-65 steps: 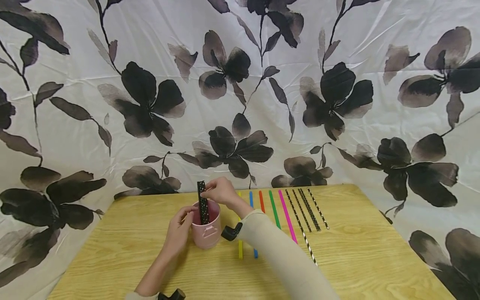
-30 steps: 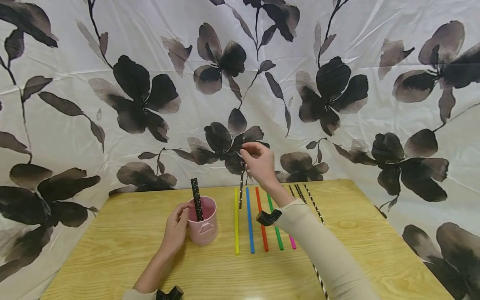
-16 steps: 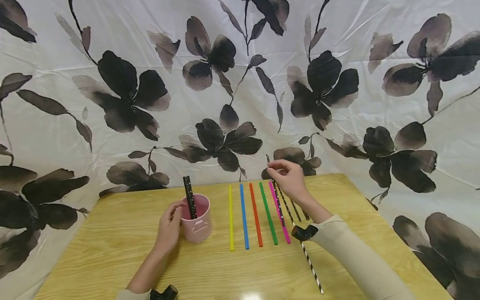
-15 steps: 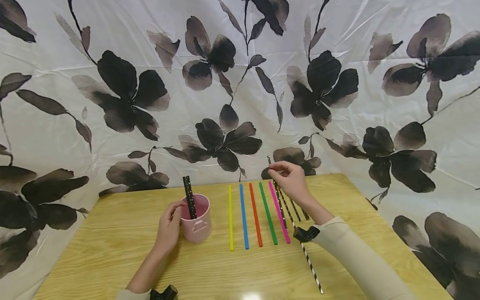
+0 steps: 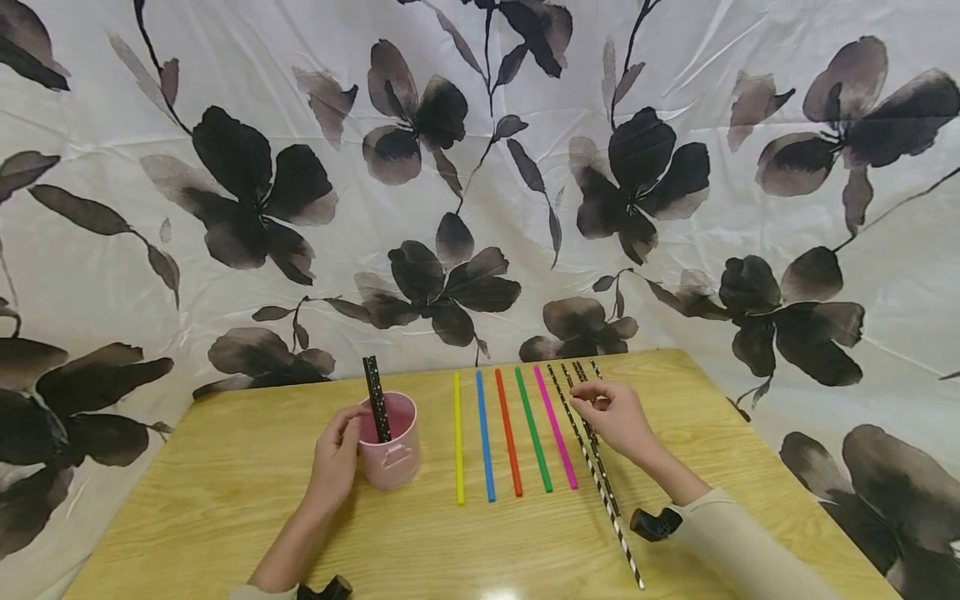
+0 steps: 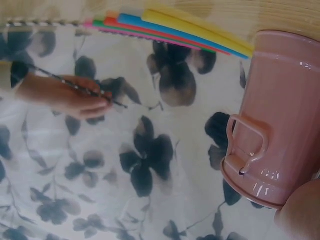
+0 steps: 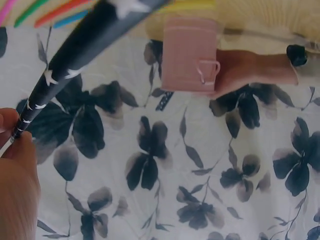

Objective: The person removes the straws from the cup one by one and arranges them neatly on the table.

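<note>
My left hand (image 5: pixel 336 454) holds the rim of a small pink metal bucket (image 5: pixel 390 467) standing at the table's left. Inside it, black patterned paper straws (image 5: pixel 377 398) lean together, their tops above the rim. Between thumb and fingertips, my right hand (image 5: pixel 611 417) pinches a black straw with white stars (image 7: pixel 65 62). This straw slants down toward the table's front, over the row of black straws at the right. In the left wrist view the bucket (image 6: pixel 280 115) shows its little handle, and the right hand (image 6: pixel 67 95) appears far off with the straw.
A row of straws lies on the wooden table (image 5: pixel 262 467): yellow (image 5: pixel 459 442), blue (image 5: pixel 486 442), red (image 5: pixel 508 437), green (image 5: pixel 533 433) and pink (image 5: pixel 556 429). Beside them lies a long black-and-white striped straw (image 5: pixel 626 546). A floral cloth (image 5: pixel 480 167) hangs behind.
My right hand has drawn a black straw out of the bucket, carried it right past the coloured straws and lowered it over the black ones. The left hand has stayed at the bucket.
</note>
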`<state>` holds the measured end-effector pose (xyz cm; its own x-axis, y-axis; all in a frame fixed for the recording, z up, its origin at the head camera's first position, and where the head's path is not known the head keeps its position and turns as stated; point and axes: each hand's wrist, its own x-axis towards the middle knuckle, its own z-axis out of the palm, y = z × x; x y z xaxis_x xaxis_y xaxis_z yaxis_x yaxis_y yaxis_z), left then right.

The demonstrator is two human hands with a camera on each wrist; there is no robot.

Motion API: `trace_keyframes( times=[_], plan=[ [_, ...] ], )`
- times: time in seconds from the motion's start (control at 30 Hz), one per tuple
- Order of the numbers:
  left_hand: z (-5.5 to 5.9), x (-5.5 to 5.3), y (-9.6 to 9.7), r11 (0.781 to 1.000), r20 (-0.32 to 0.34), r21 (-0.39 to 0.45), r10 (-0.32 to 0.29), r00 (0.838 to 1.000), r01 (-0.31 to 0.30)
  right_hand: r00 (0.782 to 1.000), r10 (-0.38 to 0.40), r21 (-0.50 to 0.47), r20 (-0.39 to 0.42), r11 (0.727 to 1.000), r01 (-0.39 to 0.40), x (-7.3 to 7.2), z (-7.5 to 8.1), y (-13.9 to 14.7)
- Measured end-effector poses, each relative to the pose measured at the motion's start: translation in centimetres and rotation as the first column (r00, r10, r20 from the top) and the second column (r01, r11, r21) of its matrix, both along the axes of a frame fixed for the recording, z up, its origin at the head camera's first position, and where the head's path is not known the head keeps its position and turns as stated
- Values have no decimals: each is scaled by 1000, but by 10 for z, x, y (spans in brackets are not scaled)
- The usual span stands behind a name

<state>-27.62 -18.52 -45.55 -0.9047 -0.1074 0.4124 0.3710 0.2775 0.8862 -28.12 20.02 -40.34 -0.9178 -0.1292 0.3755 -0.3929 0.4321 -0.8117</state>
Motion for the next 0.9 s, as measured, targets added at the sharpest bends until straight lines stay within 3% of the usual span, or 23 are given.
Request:
trace_keyframes(
  times=[0.2, 0.4, 0.9],
  plan=[
    [-1, 0, 1, 1000, 6, 4, -5, 1000, 5, 998, -6, 14, 66, 1000, 5, 5, -31, 21],
    [-2, 0, 1, 1000, -11, 7, -18, 1000, 18, 992, -63, 71, 110, 996, 56, 5, -63, 39],
    [-3, 2, 1, 1000, 1, -5, -17, 1000, 17, 981, -140, 156, 134, 981, 118, 18, -95, 52]
  ],
)
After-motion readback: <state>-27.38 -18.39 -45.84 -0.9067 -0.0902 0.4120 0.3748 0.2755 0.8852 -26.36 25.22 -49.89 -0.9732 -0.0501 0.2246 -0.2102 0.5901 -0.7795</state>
